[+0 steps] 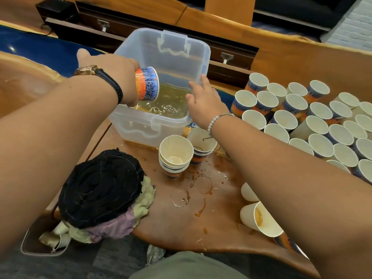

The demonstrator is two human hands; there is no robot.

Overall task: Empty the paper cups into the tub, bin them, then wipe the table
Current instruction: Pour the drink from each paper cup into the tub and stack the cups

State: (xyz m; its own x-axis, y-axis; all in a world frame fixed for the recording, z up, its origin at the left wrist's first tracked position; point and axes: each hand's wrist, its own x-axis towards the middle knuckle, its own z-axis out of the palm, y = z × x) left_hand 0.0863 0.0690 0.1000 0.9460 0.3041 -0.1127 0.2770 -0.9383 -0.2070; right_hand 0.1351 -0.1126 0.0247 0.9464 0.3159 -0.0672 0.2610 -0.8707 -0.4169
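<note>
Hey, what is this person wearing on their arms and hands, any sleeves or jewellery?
Both forearms are bare, with no sleeves or gloves in view. The wrist by the left hand carries a gold-toned watch on a dark strap, with a black cord band beside it. At the right hand, the wrist has a bead bracelet of pale round beads on a thin metal chain.

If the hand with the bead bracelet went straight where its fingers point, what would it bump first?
Probably the clear tub: the right hand points its fingers at the tub's right wall, perhaps touching it.
</note>
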